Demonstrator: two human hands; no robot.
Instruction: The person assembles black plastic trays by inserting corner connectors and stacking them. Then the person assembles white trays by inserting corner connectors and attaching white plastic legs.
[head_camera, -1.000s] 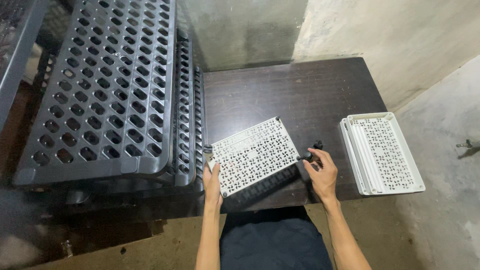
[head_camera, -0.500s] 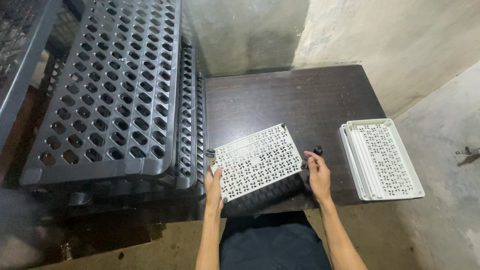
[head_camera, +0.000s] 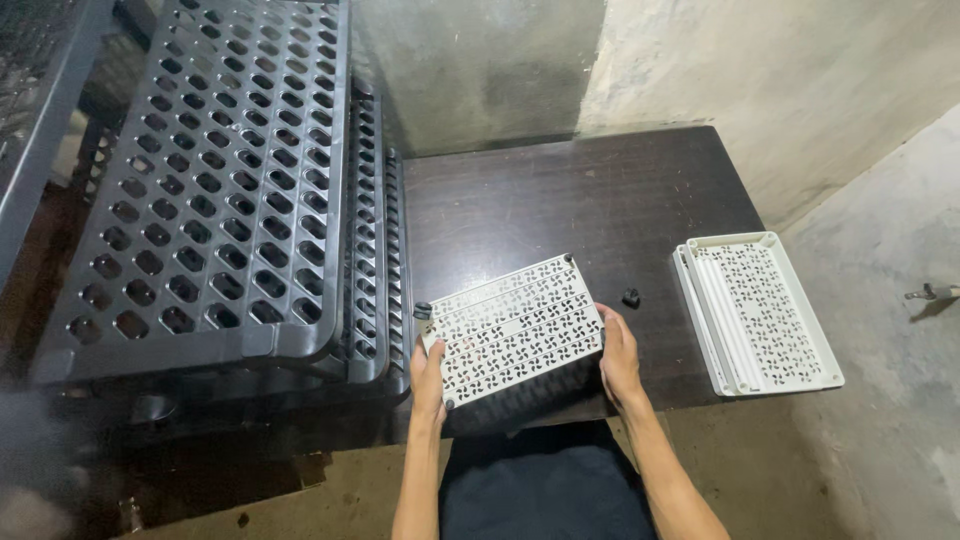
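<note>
A white perforated plastic panel (head_camera: 512, 328) is held tilted above the near edge of a dark wooden table (head_camera: 560, 205). My left hand (head_camera: 428, 372) grips its left edge and my right hand (head_camera: 618, 358) grips its right edge. A small black cap (head_camera: 423, 310) sits at the panel's upper left corner. Another small black piece (head_camera: 631, 297) lies on the table just right of the panel. Beneath the panel a dark part shows, mostly hidden.
A stack of white perforated trays (head_camera: 757, 310) lies at the table's right end, overhanging the edge. Large black perforated plastic shelves (head_camera: 215, 180) lean in a pile on the left. Concrete wall behind, concrete floor to the right.
My right hand has let go of the small black piece, which now lies on the table, and has taken the panel's right edge. The panel has shifted slightly.
</note>
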